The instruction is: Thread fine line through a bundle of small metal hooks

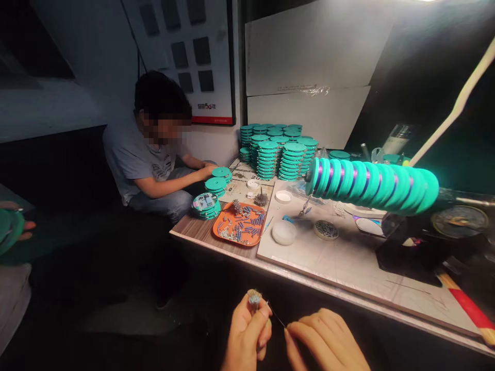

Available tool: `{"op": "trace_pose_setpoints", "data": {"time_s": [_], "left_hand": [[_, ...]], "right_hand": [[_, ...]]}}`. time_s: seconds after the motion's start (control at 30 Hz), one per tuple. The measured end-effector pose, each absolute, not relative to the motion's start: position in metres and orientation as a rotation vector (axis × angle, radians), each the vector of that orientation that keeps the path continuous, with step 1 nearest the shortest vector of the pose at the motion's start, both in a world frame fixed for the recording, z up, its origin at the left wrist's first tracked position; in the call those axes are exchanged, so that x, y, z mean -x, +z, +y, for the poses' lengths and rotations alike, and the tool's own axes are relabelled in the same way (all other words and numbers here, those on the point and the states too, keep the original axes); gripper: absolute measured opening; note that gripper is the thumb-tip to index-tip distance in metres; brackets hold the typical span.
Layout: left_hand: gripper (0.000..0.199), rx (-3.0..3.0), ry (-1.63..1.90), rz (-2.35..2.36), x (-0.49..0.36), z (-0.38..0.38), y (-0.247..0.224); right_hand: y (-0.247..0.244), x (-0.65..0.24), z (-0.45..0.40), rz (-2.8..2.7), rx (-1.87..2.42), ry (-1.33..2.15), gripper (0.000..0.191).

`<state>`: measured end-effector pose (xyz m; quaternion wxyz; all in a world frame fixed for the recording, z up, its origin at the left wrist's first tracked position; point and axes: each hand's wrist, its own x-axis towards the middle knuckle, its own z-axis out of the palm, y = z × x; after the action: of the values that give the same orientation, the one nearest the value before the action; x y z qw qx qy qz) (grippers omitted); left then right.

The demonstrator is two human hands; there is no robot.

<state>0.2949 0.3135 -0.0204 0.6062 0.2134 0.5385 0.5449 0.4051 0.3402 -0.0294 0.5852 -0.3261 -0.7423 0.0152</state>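
Below the table's front edge, my left hand [249, 330] is closed around a bundle of small silvery metal pieces [254, 297]. The tips of the bundle show above my thumb, but their exact kind is too small to tell. To its right, my right hand [325, 340] pinches one end of a thin dark line [277, 315], which runs up and left toward the bundle. Whether the line is tied to the bundle I cannot tell. Both hands are in the air, apart from each other.
An orange tray [216, 238] of small blue and metal parts lies beyond my hands. Stacked green spools [266, 159] stand at the back, and a row of green spools [371, 185] sits on a shaft at right. A co-worker [150, 154] sits left; another person's hand [28, 229] shows far left.
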Motion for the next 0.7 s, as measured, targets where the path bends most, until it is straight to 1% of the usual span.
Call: {"op": "trace_pose_setpoints", "data": {"time_s": [0.13,0.27,0.47,0.7], "left_hand": [[0.04,-0.538,1.282,1.26,-0.295,0.312,-0.023],[0.042,-0.605,1.382,1.315,-0.297,0.309,-0.029],[0.033,-0.75,1.508,1.502,-0.299,0.306,-0.033],[0.025,-0.943,1.474,1.532,-0.295,0.308,-0.025]], "right_hand": [[-0.031,-0.403,0.342,-1.708,0.752,0.024,0.016],[-0.03,-0.403,0.344,-1.72,0.746,0.019,0.014],[-0.033,-0.401,0.345,-1.714,0.733,0.03,0.013],[-0.035,-0.395,0.342,-1.649,0.754,0.063,0.015]]}}
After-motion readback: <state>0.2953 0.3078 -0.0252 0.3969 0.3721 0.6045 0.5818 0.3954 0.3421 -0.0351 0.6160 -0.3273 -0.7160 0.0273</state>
